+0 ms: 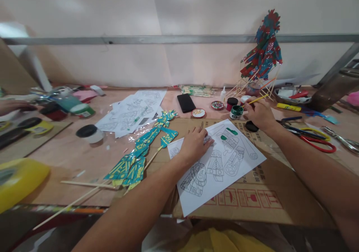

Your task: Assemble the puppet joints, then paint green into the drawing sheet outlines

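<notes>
My left hand (196, 143) lies flat on a white sheet with printed line drawings (218, 169), fingers stretched over its upper left part. A small area near the sheet's top is painted green. My right hand (259, 113) is closed around a thin yellow paintbrush (259, 99), whose lower end is at the open jar of green paint (236, 112). The black lid (251, 126) lies below my right hand. Under the sheet is a piece of cardboard (266, 203). A teal and yellow paper figure on sticks (143, 143) lies left of the sheet.
A black phone (186, 103), bead dishes (198, 112) and a red jar (232, 103) lie beyond the sheet. A red-blue figure (265, 50) stands behind. Scissors (318, 143) are at right; a white jar (90, 134) and yellow tape roll (22, 181) at left. Another person's hand (17, 106) shows far left.
</notes>
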`<action>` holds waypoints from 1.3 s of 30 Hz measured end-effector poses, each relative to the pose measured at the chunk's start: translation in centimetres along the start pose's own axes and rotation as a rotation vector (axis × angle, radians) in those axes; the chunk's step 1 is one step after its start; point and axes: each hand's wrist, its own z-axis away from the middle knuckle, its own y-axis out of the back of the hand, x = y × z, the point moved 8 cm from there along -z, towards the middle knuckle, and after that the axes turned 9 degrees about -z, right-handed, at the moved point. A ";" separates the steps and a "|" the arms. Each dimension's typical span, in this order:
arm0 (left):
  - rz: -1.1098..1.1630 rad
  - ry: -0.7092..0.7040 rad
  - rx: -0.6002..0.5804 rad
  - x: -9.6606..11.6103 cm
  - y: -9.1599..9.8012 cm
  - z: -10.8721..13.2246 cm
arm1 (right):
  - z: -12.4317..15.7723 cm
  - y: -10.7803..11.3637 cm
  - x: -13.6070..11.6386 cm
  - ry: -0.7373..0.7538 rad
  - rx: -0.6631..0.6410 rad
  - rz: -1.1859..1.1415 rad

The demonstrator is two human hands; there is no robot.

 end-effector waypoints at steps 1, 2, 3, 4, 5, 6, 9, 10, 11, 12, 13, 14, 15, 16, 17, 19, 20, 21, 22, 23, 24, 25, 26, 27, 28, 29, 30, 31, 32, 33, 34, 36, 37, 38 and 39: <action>0.007 0.000 0.002 0.0 0.0 0.0 | 0.1 0.5 -0.1 -0.014 0.021 -0.014; 0.013 0.001 0.003 0.0 0.0 0.0 | 0.2 1.0 -0.2 -0.027 0.045 -0.034; 0.019 0.004 0.005 -0.1 -0.1 0.0 | 0.4 1.5 -0.3 -0.043 0.076 -0.057; 0.023 0.006 0.007 -0.1 -0.1 0.0 | 0.6 2.1 -0.5 -0.064 0.112 -0.087; 0.025 0.006 0.008 -0.2 -0.2 -0.1 | 0.9 2.6 -0.6 -0.091 0.147 -0.129; 0.024 0.005 0.011 -0.2 -0.2 -0.1 | 1.2 3.0 -0.7 -0.126 0.176 -0.191; 0.017 -0.008 0.021 -0.2 -0.4 -0.1 | 2.4 3.0 -1.3 -0.238 0.185 -0.468; 0.014 -0.009 0.025 -0.2 -0.4 -0.1 | 2.9 2.7 -1.7 -0.262 0.163 -0.564; 0.010 -0.010 0.029 -0.2 -0.4 -0.1 | 3.3 2.3 -2.1 -0.279 0.138 -0.649; 0.005 -0.010 0.032 -0.2 -0.5 -0.1 | 3.7 1.9 -2.6 -0.292 0.112 -0.718; -0.001 -0.009 0.035 -0.3 -0.4 -0.1 | 4.1 1.5 -3.0 -0.304 0.086 -0.767; -0.007 -0.009 0.035 -0.2 -0.4 -0.1 | 4.5 1.2 -3.3 -0.315 0.066 -0.800; -0.010 -0.008 0.033 -0.2 -0.4 -0.1 | 4.9 1.0 -3.5 -0.325 0.053 -0.818; -0.010 -0.008 0.028 -0.2 -0.4 0.0 | 5.2 0.8 -3.6 -0.333 0.045 -0.827; -0.006 -0.007 0.020 -0.1 -0.5 0.0 | 5.5 0.8 -3.6 -0.337 0.043 -0.830; 0.002 -0.004 0.005 0.0 -0.6 0.0 | 5.9 1.0 -3.5 -0.337 0.045 -0.828; 0.001 -0.002 0.000 0.0 -0.6 0.0 | 6.1 1.1 -3.5 -0.332 0.044 -0.820; -0.004 0.000 0.000 0.0 -0.6 0.0 | 6.4 1.4 -3.6 -0.322 0.043 -0.804; -0.011 0.000 0.004 0.0 -0.7 0.0 | 6.6 1.6 -3.7 -0.305 0.040 -0.780; -0.016 -0.003 0.012 -0.1 -0.7 0.0 | 6.8 1.9 -3.9 -0.284 0.034 -0.747; -0.018 -0.007 0.020 -0.1 -0.7 0.0 | 7.0 2.1 -4.1 -0.263 0.021 -0.709; -0.017 -0.012 0.027 -0.1 -0.6 0.0 | 7.3 2.2 -4.3 -0.240 0.000 -0.669; -0.014 -0.016 0.033 -0.1 -0.6 0.1 | 7.5 2.3 -4.5 -0.219 -0.026 -0.631; -0.012 -0.019 0.035 -0.1 -0.6 0.1 | 7.7 2.3 -4.7 -0.200 -0.050 -0.599; -0.014 -0.019 0.033 -0.1 -0.6 0.1 | 7.8 2.2 -4.8 -0.184 -0.070 -0.575; -0.019 -0.016 0.029 -0.1 -0.6 0.1 | 7.9 2.2 -4.9 -0.172 -0.081 -0.560; -0.025 -0.012 0.025 -0.1 -0.6 0.0 | 7.9 2.3 -4.9 -0.162 -0.085 -0.550; -0.030 -0.009 0.021 -0.1 -0.6 0.0 | 7.9 2.3 -5.0 -0.155 -0.084 -0.542; -0.034 -0.006 0.016 -0.1 -0.5 0.0 | 7.9 2.3 -5.0 -0.149 -0.084 -0.533; -0.035 -0.005 0.011 -0.1 -0.5 -0.1 | 7.8 2.3 -5.0 -0.143 -0.089 -0.521; -0.034 -0.005 0.009 0.0 -0.5 -0.1 | 7.8 2.3 -5.1 -0.139 -0.098 -0.509; -0.030 -0.008 0.010 0.0 -0.5 -0.1 | 7.8 2.2 -5.3 -0.129 -0.120 -0.486; -0.031 -0.009 0.013 0.0 -0.5 -0.1 | 7.8 2.1 -5.5 -0.121 -0.129 -0.476; -0.032 -0.011 0.017 0.0 -0.5 -0.1 | 7.8 2.1 -5.6 -0.109 -0.137 -0.465; -0.035 -0.011 0.022 0.0 -0.4 -0.1 | 7.8 2.1 -5.8 -0.093 -0.140 -0.451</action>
